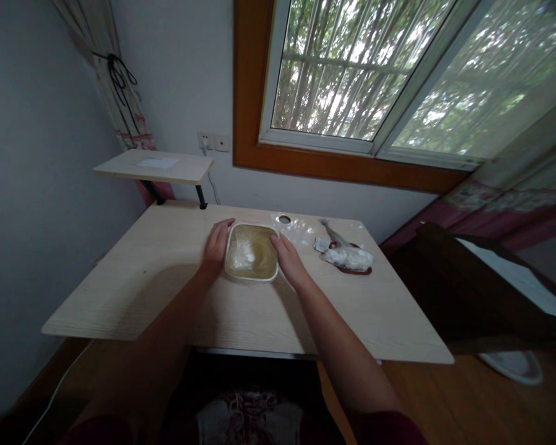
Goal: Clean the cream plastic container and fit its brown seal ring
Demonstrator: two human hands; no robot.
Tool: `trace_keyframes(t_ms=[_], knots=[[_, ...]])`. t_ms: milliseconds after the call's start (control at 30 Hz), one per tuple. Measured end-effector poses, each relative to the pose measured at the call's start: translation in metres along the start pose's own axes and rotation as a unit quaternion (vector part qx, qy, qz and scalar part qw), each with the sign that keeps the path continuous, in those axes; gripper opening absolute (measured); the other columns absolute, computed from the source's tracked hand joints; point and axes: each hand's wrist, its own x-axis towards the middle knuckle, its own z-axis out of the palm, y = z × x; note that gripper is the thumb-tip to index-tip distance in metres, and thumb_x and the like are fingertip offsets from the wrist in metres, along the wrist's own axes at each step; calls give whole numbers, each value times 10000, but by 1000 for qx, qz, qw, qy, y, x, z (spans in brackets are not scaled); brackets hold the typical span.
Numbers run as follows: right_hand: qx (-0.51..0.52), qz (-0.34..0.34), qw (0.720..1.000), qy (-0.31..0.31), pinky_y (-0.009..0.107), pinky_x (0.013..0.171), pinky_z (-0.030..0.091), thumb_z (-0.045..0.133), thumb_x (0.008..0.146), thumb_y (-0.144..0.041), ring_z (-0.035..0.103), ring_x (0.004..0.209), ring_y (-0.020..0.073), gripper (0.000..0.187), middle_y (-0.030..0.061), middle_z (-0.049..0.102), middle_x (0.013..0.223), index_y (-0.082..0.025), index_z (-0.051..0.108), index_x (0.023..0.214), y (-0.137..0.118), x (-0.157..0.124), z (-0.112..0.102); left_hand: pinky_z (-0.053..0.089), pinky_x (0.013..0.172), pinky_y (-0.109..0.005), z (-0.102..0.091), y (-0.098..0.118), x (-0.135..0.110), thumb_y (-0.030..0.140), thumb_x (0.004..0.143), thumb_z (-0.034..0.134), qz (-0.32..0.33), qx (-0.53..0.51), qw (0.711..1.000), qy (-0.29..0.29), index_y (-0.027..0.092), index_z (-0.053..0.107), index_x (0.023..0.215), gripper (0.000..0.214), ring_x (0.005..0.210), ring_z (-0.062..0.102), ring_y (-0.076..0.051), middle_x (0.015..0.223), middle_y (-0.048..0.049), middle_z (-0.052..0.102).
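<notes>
A square translucent plastic tub (251,252) stands on the pale wood-grain desk (375,315), with a murky yellowish film or liquid inside. My left hand (217,246) wraps its left side, and my right hand (288,259) holds its right corner, fingers over the rim. To the right of the tub lies a small silvery fish (336,238), its head end partly hidden by a white plastic bag (349,258). Under them shows a dark red flat item (354,269), and a small white packet (322,245) lies near the fish.
A round cable hole (284,219) is cut near the desk's back edge. A small raised shelf (152,165) stands at the back left, below a wall socket (205,140). A window (324,74) fills the upper right, and a dark piece of furniture (449,284) stands right of the desk.
</notes>
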Motion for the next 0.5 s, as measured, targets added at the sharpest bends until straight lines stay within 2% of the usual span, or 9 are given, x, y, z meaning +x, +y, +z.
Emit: trace_keyframes(t_ms=[67, 100, 167, 233, 333, 400, 500], knots=[[-11, -4, 1000, 1, 409, 1015, 508, 453, 974, -525, 642, 1145, 239, 422, 43, 708, 1207, -246, 642, 1229, 1, 0, -1, 391, 1151, -448, -11, 10, -1, 452, 1009, 297, 49, 28, 996, 67, 210, 622, 1232, 462, 1280, 537, -227, 1321, -107, 603], [-12, -6, 1000, 0, 408, 1012, 509, 455, 974, -525, 643, 1143, 240, 423, 43, 708, 1207, -247, 642, 1232, 1, 0, -1, 372, 1164, -460, -18, 15, -1, 448, 1003, 314, 78, 44, 994, 67, 219, 640, 1206, 447, 1300, 523, -232, 1322, -99, 607], [-9, -6, 1000, -3, 407, 1003, 512, 460, 972, -520, 647, 1132, 242, 421, 45, 710, 1201, -244, 645, 1231, 2, 0, -2, 305, 1200, -516, -32, 24, -2, 463, 979, 371, 156, 68, 985, 9, 250, 697, 1102, 408, 1332, 499, -253, 1264, -75, 652], [-7, -5, 1000, -4, 404, 991, 516, 465, 970, -512, 651, 1117, 242, 413, 47, 713, 1191, -240, 650, 1220, 0, 0, -2, 202, 1233, -572, -45, 31, -1, 470, 938, 456, 216, 87, 967, -105, 283, 740, 952, 341, 1327, 505, -277, 1084, -56, 727], [-16, 1, 1000, -6, 398, 974, 521, 466, 968, -499, 656, 1094, 239, 400, 43, 721, 1161, -239, 661, 1201, -3, 0, -3, 93, 1248, -610, -57, 35, 4, 454, 879, 547, 233, 126, 938, -225, 292, 730, 799, 258, 1290, 539, -292, 896, -46, 749], [-23, 5, 1000, -13, 399, 980, 516, 471, 965, -485, 655, 1090, 238, 390, 37, 725, 1148, -240, 669, 1196, -6, 1, -4, 72, 1254, -604, -58, 33, 7, 446, 866, 559, 229, 138, 930, -252, 282, 699, 726, 257, 1248, 572, -284, 817, -41, 735], [-26, -1, 999, -36, 410, 999, 502, 490, 953, -458, 648, 1103, 242, 373, 30, 724, 1158, -244, 674, 1198, -7, 2, -5, 114, 1258, -577, -52, 27, 10, 436, 870, 553, 231, 135, 930, -252, 268, 636, 636, 300, 1111, 638, -253, 682, -23, 674]])
